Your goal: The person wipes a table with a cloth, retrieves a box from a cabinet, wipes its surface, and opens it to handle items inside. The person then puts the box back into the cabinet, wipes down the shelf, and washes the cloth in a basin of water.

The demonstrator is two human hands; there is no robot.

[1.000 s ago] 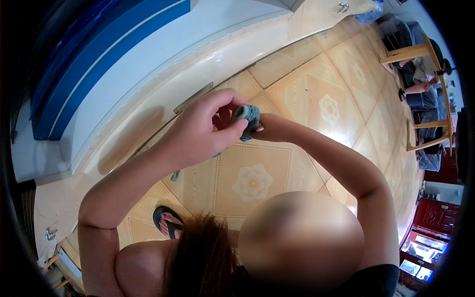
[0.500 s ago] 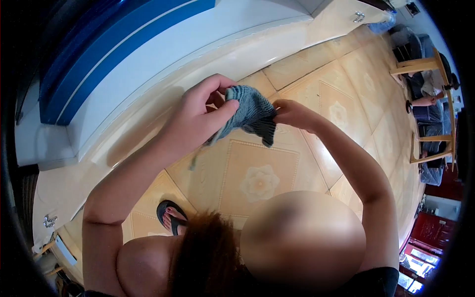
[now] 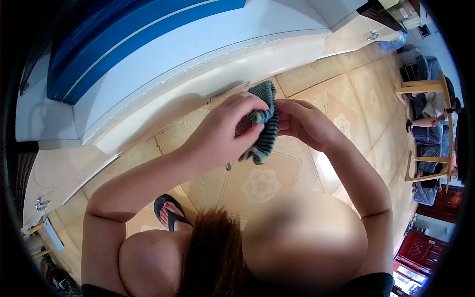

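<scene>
A bunched, striped knitted piece [image 3: 265, 141] in dark green-grey and pale tones is held up over the floor. It is folded, so I cannot tell its exact kind. My left hand [image 3: 236, 119] pinches its near side, thumb and fingers closed on a gathered part. Against the opposite edge, my right hand [image 3: 304, 123] has its fingers curled and touching the fabric; some fingertips are hidden behind it.
A white ledge [image 3: 198, 54] with a blue panel [image 3: 128, 42] runs along the upper left. Patterned tiles cover the floor [image 3: 341, 99]. Wooden furniture [image 3: 420, 89] and another person's forearm [image 3: 425, 122] appear at far right. A sandalled foot [image 3: 170, 213] stands below.
My hands have come closer together around the knitted piece. My left hand moved right, and the fabric is now more bunched and hangs upright between them.
</scene>
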